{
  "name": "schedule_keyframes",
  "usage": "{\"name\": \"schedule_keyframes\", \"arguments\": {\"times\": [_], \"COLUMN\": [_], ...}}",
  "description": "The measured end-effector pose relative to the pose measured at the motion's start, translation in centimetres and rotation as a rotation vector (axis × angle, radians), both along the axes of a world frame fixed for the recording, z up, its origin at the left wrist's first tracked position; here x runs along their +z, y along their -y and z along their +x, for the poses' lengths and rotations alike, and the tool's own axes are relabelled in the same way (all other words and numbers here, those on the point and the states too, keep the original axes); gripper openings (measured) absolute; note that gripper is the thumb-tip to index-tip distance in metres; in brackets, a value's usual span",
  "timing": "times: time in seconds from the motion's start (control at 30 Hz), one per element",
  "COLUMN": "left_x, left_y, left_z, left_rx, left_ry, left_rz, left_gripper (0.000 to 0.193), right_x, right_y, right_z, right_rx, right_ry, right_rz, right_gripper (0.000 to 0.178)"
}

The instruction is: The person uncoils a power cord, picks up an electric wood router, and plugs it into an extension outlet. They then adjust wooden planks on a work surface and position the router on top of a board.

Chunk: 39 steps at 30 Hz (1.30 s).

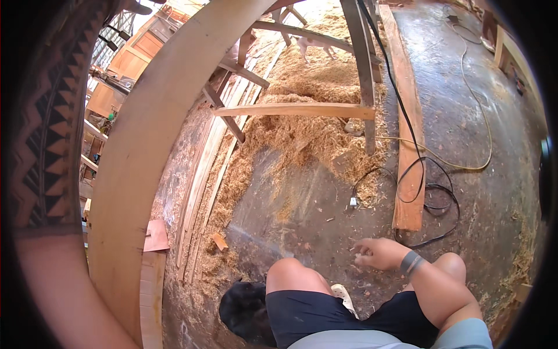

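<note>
A long, wide wooden board (pixel 154 110) rises close before me, running from the lower left to the top. My tattooed left arm goes up along its left side. Of my left hand (pixel 135 6) only a dark part shows at the top edge, so its grip is hidden. Over my knees, my right hand (pixel 381 253) hangs free with loosely bent fingers and nothing visible in it. Beyond it, an orange-brown plank (pixel 410 174) lies on the floor.
A wooden stand (pixel 296 110) straddles heaped wood shavings (pixel 302 134). A black cable with a white plug (pixel 353 202) and a yellow cord (pixel 490 145) cross the floor. Thin strips (pixel 206 157) lie left. A black rounded thing (pixel 247 311) is beside my leg. A pale animal (pixel 314 46) stands behind.
</note>
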<state>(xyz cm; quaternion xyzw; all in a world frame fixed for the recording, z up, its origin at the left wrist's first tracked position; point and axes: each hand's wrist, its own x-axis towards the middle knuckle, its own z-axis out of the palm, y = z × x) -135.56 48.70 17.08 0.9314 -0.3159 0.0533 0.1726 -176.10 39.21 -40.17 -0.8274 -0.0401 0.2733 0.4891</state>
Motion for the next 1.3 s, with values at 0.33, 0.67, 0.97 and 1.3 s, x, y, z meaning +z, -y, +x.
{"name": "schedule_keyframes", "arguments": {"times": [0.33,0.67,0.97,1.3], "left_x": [0.4,0.7,1.2,1.5], "left_y": [0.3,0.5,0.5,0.5], "left_z": [1.3,1.5,1.6,1.8], "left_rx": [0.004,0.014,0.024,0.027], "left_ry": [0.006,0.013,0.015,0.018], "left_rz": [0.05,0.073,0.092,0.111], "left_gripper": [0.06,0.06,0.06,0.06], "right_x": [-3.5,-4.3,-5.9,-7.1], "right_y": [1.9,2.6,3.3,3.7], "right_z": [-1.3,-1.2,-1.5,-1.9], "right_rx": [0.144,0.123,0.092,0.079], "right_ry": [-0.185,-0.213,-0.26,-0.211], "right_rz": [-0.21,-0.146,-0.097,-0.073], "right_gripper": [0.062,0.06,0.06,0.062]}}
